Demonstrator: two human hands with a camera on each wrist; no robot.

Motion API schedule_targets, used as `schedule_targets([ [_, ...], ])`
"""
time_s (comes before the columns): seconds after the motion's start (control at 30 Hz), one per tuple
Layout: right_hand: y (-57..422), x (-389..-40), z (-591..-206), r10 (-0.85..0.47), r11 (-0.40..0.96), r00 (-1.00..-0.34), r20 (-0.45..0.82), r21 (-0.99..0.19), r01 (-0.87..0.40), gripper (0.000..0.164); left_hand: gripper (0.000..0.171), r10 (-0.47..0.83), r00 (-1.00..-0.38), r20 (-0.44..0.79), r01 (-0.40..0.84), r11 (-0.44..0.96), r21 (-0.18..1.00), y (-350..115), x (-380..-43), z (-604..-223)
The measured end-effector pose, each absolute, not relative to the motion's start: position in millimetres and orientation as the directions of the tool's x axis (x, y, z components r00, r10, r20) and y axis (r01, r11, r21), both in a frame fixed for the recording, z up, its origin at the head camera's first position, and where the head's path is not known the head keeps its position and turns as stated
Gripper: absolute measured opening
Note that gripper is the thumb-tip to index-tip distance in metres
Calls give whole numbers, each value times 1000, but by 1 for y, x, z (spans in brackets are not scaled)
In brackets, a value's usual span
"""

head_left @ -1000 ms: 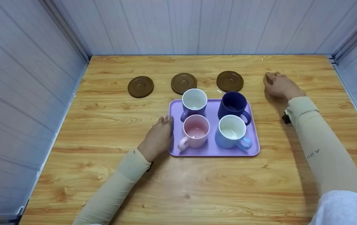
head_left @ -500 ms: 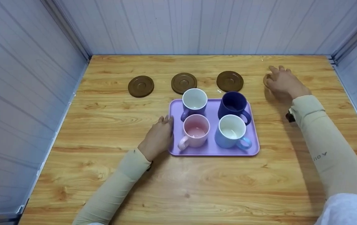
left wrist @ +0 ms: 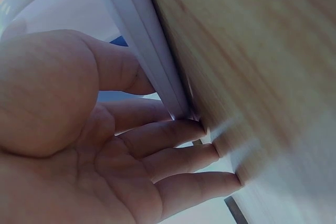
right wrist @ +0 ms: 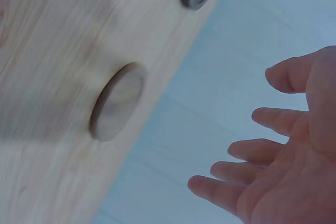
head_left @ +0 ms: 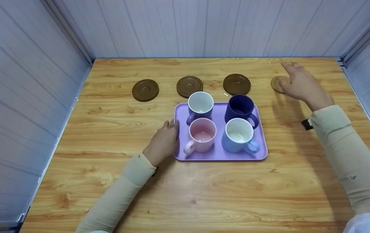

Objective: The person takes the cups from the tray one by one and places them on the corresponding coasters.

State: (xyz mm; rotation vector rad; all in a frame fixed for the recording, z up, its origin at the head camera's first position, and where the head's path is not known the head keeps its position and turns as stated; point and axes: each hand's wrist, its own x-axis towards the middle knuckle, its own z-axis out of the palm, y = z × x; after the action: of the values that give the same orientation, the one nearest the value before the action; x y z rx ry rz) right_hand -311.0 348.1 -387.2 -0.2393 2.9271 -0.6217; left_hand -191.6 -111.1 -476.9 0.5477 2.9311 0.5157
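My left hand (head_left: pixel 162 142) rests against the left edge of a purple tray (head_left: pixel 219 155). In the left wrist view its thumb (left wrist: pixel 126 69) touches the tray rim, while several fingertips meet the tabletop. Four stand as two rows on the tray: a white-lined purple mug (head_left: pixel 200 103), a dark blue mug (head_left: pixel 240 108), a pink mug (head_left: pixel 202 137) and a light blue mug (head_left: pixel 237 139). My right hand (head_left: pixel 306 85) hovers with spread fingers beside a light wooden coaster (head_left: pixel 276 84), holding nothing. The right wrist view shows this coaster (right wrist: pixel 118 103) lying flat, apart from the fingers.
Along the back of the wooden table (head_left: pixel 191 197) lie a left brown coaster (head_left: pixel 145 90), a middle brown coaster (head_left: pixel 189 86) and a right brown coaster (head_left: pixel 237 84). Pale panels form a back wall (head_left: pixel 191 29) and side walls.
My right hand has let go of the light coaster, spread its fingers and drawn back to the right. The coaster stays on the table. My left hand keeps its place at the tray.
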Motion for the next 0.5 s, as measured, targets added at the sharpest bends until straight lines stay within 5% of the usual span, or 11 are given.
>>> schedule_targets([
  [0.5, 318, -233, -438, -259, 933, -963, 76, -240, -269, 61, 50, 362, -930, -62, 321, 883, 343, -110, -191, -475],
])
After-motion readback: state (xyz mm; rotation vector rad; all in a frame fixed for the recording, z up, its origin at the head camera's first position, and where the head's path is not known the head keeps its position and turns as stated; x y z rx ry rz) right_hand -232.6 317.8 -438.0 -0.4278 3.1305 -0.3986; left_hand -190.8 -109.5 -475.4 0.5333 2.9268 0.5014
